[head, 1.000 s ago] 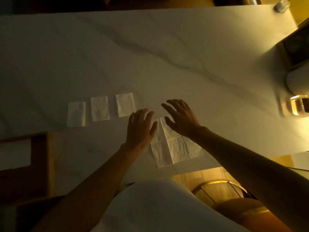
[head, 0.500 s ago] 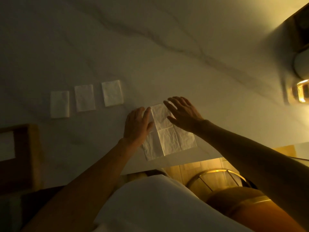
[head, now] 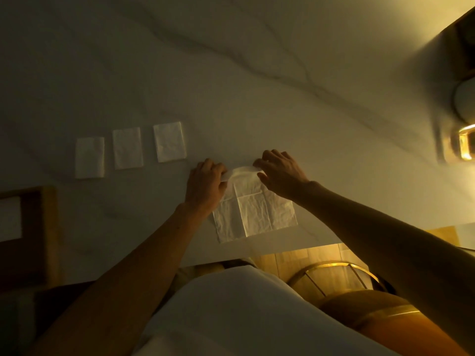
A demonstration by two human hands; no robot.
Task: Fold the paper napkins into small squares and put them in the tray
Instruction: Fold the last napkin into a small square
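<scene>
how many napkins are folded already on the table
3, in a row left of the hands: left one, middle one, right one. A fourth napkin lies open, its far edge being lifted. The tray may hold more; too dark to tell.

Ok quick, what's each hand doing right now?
Left hand: fingers closed, pinching the far edge of the unfolded paper napkin.
Right hand: fingers closed, pinching the same edge.

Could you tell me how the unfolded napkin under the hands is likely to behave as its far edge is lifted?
The unfolded napkin looks thin and creased, so it will probably flop and bend along its fold lines. Its far edge already curls where the left hand and right hand pinch it, suggesting it is very light and may slide on the smooth marble table.
</scene>
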